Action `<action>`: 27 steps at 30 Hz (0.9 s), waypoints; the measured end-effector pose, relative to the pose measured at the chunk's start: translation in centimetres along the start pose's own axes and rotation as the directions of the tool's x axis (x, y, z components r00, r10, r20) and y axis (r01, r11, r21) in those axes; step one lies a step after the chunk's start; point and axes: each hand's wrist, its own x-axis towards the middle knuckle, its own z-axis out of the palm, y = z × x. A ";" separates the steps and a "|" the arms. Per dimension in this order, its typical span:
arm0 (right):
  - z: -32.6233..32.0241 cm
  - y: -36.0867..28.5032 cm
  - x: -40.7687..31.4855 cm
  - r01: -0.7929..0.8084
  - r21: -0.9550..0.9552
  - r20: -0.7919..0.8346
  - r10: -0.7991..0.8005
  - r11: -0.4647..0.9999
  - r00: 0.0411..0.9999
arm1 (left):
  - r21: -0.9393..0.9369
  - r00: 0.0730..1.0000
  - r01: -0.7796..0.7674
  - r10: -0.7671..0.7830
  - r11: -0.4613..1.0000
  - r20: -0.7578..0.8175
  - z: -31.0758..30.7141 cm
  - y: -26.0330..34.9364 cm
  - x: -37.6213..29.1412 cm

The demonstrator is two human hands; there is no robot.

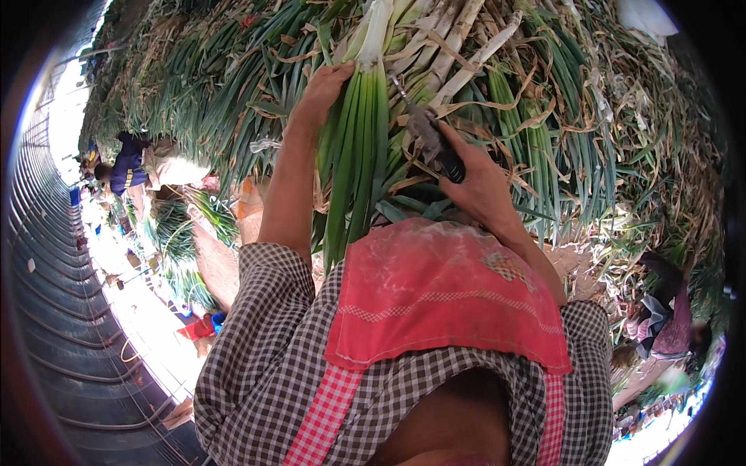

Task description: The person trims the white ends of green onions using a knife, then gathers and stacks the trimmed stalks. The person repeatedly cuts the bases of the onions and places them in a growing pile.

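Observation:
A large green onion (355, 145) lies in front of my apron, its white stalk towards the top of the view and its green leaves fanned down towards me. My left hand (322, 93) grips it from the left where white turns to green. In my right hand (481, 177) is what looks like an air blow gun (429, 137), dark and dirty, with a thin metal nozzle. The nozzle tip points at the stalk from the right, close beside it; contact cannot be made out. My fingers on the grip are partly hidden.
More green onions with dry, curled leaves (233, 110) are heaped ahead and to both sides. One co-worker (129, 163) bends at the left, another (670, 320) is at the lower right. Loose onions (175, 250) lie at the left, near a ribbed curved wall (52, 326).

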 end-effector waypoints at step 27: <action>0.1 -0.9 7.0 0.073 0.121 0.021 -0.077 0.990 0.997 | 0.789 0.864 -0.173 0.475 0.590 -0.166 1.3 3.2 6.8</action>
